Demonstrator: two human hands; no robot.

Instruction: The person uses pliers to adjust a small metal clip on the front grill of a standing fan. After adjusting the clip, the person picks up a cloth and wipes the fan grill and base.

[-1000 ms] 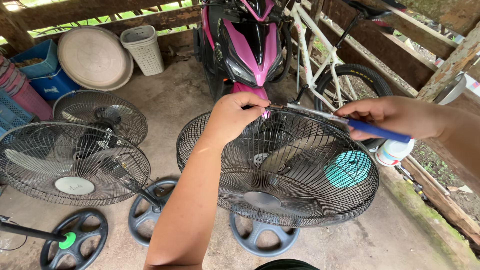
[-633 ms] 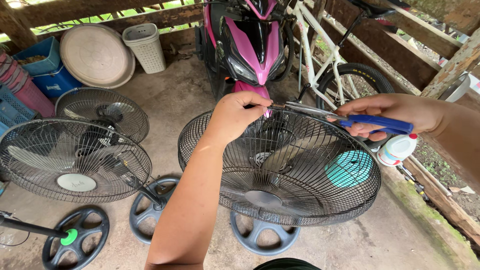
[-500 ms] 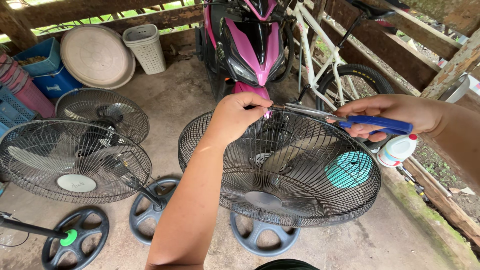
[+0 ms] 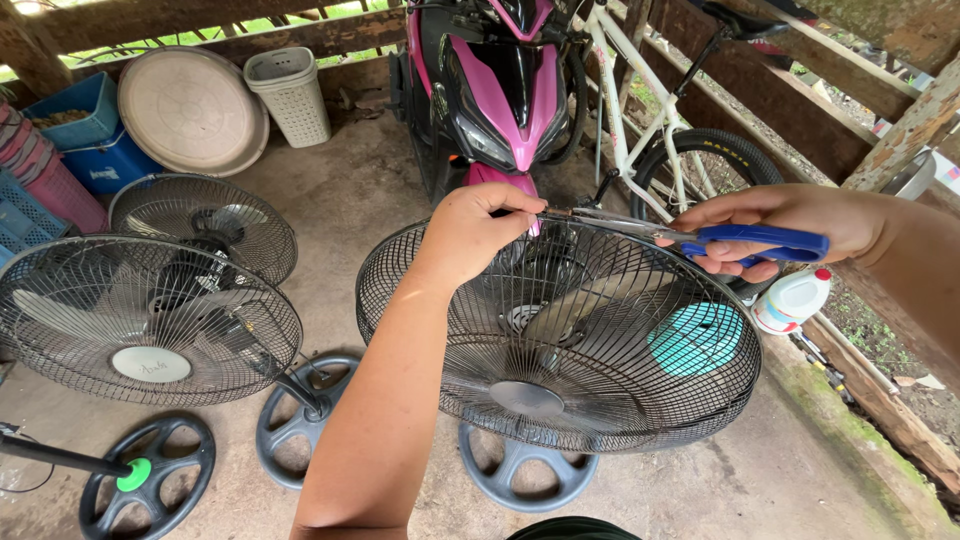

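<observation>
While the left hand pinches the top rim of the fan guard, fingers curled tight on the wire, the right hand grips blue-handled pliers and holds them level, their metal tip reaching the same spot on the rim beside the left fingers. The guard is a round dark wire cage, tilted toward the camera, with the fan blades showing through it and a small hub disc at its front centre. It stands on a grey spoked base on the concrete floor.

Behind the guard, just past the hands, is a pink and black scooter, with a white bicycle to the scooter's right. Right of the guard, near the right hand, a white bottle with a red cap sits by a wooden beam. Left of the guard stand two more caged fans, one behind the other, with spare bases on the floor in front. Farther left and behind those fans are a round beige lid, a pale basket and blue crates.
</observation>
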